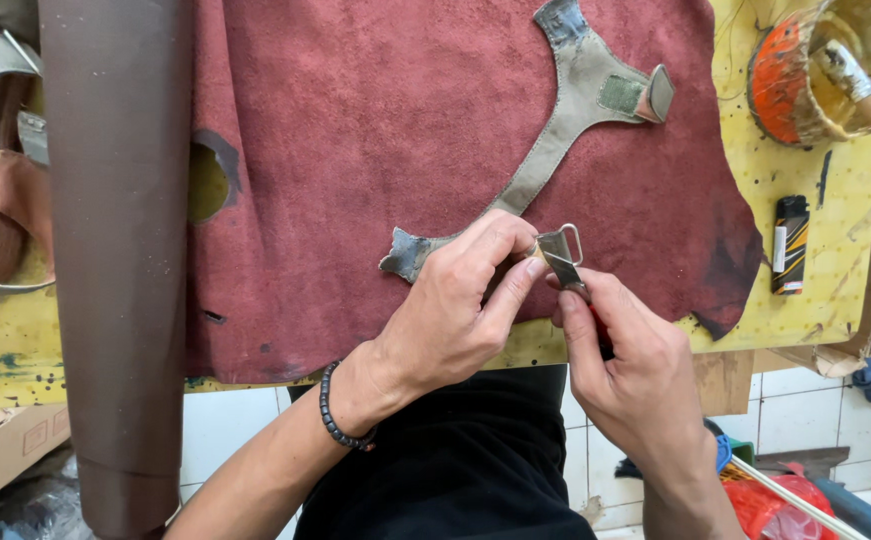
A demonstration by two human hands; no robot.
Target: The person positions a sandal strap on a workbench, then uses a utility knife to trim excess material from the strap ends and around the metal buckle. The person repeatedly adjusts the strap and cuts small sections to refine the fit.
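Note:
A grey Y-shaped strap (565,110) lies on a dark red suede hide (375,150) spread over a yellow workbench. My left hand (455,310) pinches the strap's near end, where a small metal buckle (567,243) sits. My right hand (625,360) is closed on a thin tool with a red handle, its tip pressed against that strap end by the buckle. A black bead bracelet is on my left wrist.
A brown leather roll (115,250) stands at the left. An orange glue pot with a brush (815,70) sits at the far right, a lighter (788,243) below it. A hole (207,182) shows in the hide. White tiled floor lies under the bench edge.

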